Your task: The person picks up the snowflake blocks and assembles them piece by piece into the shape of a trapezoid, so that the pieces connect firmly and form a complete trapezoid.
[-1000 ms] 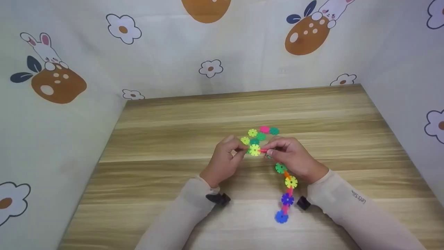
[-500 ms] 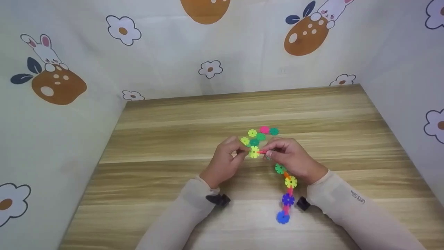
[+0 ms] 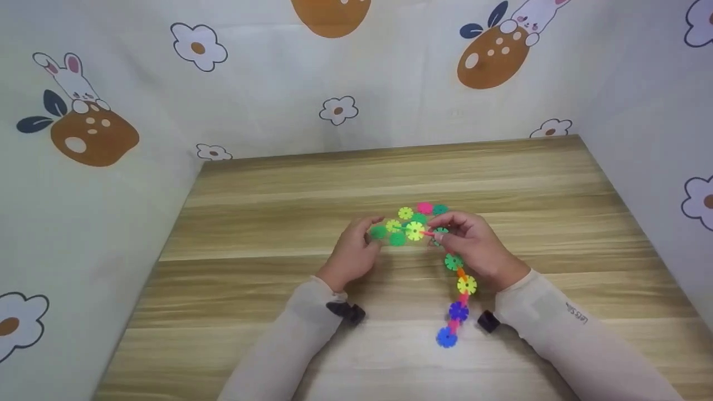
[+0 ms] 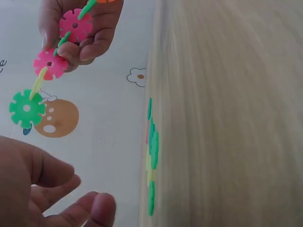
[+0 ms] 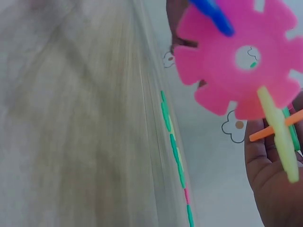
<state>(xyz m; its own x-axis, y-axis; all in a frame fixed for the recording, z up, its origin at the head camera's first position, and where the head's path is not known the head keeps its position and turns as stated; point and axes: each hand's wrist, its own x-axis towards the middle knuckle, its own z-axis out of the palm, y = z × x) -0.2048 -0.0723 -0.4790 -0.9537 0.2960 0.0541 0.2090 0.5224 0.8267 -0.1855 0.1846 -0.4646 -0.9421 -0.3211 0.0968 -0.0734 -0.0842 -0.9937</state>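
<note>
- The chain (image 3: 467,285) of snowflake discs trails toward the person. Its blue end lies nearest on the table (image 3: 267,289), and purple, yellow and green discs run up into the right hand.
- The right hand (image 3: 479,248) pinches the chain's upper part between thumb and curled fingers, holding that stretch up off the wood. The left wrist view shows the same grip on pink discs, with a green disc (image 4: 26,108) at the free tip.
- The left hand (image 3: 353,253) sits just beside that tip. Its fingers are loosely curled and grip nothing, and the thumb and fingertips (image 4: 102,208) are apart in its own camera.
- Step in hand, as I judge it: lengthening the chain at its far end, with the left hand between pieces.
- The next move seems to call for the left hand to pinch one loose disc and line its slot up with the tip while the right hand keeps the chain steady.
- The loose discs (image 3: 424,209), green, yellow and pink, lie flat just beyond both hands.
- Farthest is the printed cloth (image 3: 267,100).
</note>
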